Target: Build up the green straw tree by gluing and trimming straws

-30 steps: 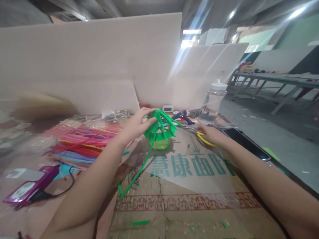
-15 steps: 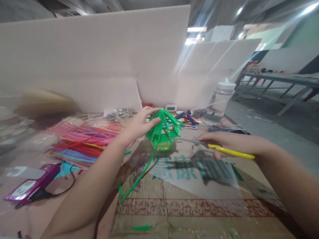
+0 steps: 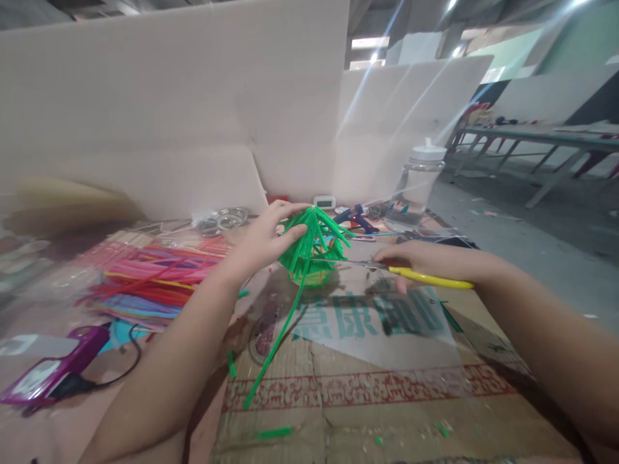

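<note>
A cone-shaped green pipe-cleaner piece [image 3: 316,248] stands on the cardboard, like a small roof over a rounded base. One long green stem [image 3: 273,351] trails from it toward me. My left hand [image 3: 273,235] is closed on the cone's left side near its top, thumb in front. In my right hand [image 3: 411,258] is a pair of scissors with yellow handles [image 3: 435,278]. Their thin blades [image 3: 355,263] point left and reach the lower fringe of the green stems. Whether the blades are parted I cannot tell.
Bundles of coloured pipe cleaners [image 3: 159,274] lie left, near a purple corded device [image 3: 58,370]. Behind are a blue glue gun [image 3: 358,219], a small white digital display [image 3: 324,202] and a clear bottle [image 3: 420,180]. Green scraps [image 3: 275,433] lie on the cardboard [image 3: 367,425].
The scissors have moved left relative to the green piece, their blades now at its fringe. My left hand stays on it. The whole view has shifted slightly.
</note>
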Motion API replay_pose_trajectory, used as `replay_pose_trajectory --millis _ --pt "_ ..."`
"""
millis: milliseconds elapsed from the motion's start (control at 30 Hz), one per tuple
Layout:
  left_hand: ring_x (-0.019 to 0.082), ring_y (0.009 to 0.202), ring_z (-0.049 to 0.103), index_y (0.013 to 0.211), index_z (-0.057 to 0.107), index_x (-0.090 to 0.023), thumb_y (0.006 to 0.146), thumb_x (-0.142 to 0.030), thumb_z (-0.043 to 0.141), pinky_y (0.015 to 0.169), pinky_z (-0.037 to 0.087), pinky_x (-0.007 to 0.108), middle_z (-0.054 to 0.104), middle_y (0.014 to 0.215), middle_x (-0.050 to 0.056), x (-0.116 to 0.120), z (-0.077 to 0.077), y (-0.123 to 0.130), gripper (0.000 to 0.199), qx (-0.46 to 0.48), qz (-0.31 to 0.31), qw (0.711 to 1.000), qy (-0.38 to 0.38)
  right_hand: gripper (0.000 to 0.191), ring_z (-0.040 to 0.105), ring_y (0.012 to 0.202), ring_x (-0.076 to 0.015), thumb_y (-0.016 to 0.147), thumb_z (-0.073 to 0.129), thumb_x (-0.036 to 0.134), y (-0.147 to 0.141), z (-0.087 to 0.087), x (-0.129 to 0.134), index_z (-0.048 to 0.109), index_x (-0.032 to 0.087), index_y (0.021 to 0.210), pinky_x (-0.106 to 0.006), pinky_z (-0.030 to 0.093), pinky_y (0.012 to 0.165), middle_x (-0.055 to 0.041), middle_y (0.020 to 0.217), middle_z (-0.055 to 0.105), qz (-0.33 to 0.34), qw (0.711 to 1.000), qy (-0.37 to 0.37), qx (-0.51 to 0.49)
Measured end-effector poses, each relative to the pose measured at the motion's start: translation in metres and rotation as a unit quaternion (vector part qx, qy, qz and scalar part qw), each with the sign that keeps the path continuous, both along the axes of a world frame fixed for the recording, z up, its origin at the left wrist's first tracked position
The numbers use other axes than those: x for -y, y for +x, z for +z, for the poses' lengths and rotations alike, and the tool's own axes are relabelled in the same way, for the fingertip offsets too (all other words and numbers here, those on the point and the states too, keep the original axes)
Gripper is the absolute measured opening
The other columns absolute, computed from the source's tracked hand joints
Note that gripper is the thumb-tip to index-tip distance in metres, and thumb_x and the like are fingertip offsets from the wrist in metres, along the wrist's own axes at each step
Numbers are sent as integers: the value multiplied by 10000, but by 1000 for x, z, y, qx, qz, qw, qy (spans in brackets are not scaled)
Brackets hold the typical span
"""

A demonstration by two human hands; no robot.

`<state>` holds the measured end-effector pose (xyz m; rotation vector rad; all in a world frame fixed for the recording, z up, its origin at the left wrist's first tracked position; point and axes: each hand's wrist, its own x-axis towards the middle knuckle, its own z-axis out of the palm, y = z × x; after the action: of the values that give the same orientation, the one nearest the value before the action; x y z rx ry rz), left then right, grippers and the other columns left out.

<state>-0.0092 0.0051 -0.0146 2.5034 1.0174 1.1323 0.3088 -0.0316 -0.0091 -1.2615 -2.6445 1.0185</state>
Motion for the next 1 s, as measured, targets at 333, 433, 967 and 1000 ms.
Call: replay_pose_trajectory --millis 333,433,967,1000 --pt "215 1199 571 1317 595 -212 956 -365 555 1050 432 364 613 1247 77 3 1 1 394 -6 -6 1000 3 325 627 879 -224 914 570 442 -1 -7 -1 668 194 1099 -330 408 767 -38 905 745 25 999 21 -26" --pt "225 1206 568 1313 596 -224 953 -376 551 1056 431 377 613 1252 77 3 2 1 394 -5 -6 1000 1 302 636 860 -217 916 574 431 -2 -8 -1 672 202 1087 -330 408 766 -32 897 753 21 999 20 -24" --pt "235 1215 564 1323 589 -196 956 -374 541 1062 424 382 607 1264 91 5 4 2 410 -14 -7 1000 -1 184 622 816 -200 848 602 319 -8 -9 -2 695 205 957 -301 393 711 -2 815 736 0 998 56 -2" --pt "236 1215 564 1322 590 -203 956 -377 541 1061 426 383 606 1264 89 4 3 2 408 -13 -7 1000 -1 190 619 805 -200 851 595 320 -8 -9 -2 697 204 963 -302 390 704 -2 804 734 -1 998 63 0"
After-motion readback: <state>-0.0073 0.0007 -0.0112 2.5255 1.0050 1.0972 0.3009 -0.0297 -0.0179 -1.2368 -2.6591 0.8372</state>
